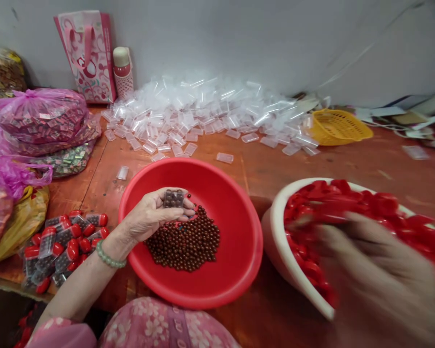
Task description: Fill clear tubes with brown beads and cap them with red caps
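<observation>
My left hand (pixel 155 212) is closed around a small clear plastic container (pixel 173 198) with dark brown balls inside, held above the red basin (pixel 250 241). Below it, a heap of shiny brown balls (pixel 192 241) lies on the basin's floor. On the right, my right hand (pixel 377 270) is smeared by motion over a cream-white bowl (pixel 273 237) full of red plastic caps (pixel 380 205). A blurred red cap (pixel 329 212) shows at its fingertips, apparently pinched there. The two hands are well apart.
Many empty clear containers (pixel 203 111) are heaped along the wall, beside a yellow basket (pixel 339 126). Filled containers with red caps (pixel 65 241) lie left of the basin. Behind them are stuffed plastic bags (pixel 43 121), a pink paper bag (pixel 87 58) and a flask (pixel 123 72).
</observation>
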Demonstrator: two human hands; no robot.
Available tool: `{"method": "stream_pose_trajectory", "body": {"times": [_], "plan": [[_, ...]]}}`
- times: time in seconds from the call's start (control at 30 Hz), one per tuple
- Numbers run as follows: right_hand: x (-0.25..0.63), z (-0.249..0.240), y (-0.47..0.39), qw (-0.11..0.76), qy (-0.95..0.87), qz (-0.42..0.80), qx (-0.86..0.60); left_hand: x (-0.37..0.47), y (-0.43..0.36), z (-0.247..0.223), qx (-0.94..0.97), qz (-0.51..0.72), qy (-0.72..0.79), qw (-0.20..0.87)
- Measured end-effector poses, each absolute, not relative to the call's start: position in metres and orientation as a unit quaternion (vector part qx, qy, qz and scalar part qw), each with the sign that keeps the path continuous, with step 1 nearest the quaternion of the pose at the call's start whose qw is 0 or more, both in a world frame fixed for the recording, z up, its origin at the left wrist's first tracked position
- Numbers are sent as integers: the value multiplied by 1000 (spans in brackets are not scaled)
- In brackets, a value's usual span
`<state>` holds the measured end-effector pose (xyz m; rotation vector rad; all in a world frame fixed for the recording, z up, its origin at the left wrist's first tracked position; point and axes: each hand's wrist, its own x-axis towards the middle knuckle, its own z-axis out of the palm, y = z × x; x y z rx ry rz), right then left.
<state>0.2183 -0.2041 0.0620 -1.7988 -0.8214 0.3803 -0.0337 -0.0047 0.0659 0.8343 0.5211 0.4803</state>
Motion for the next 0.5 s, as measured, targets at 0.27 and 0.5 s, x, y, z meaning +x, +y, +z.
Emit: {"method": "stream_pose_trajectory", "body": {"times": [0.27,0.5], "plan": [[126,55,-101,342,-652,293,-609,-28,-15,54,482,260,345,762],[117,48,-105,318,-682,268,-601,-33,-9,49,510,249,366,738]]}}
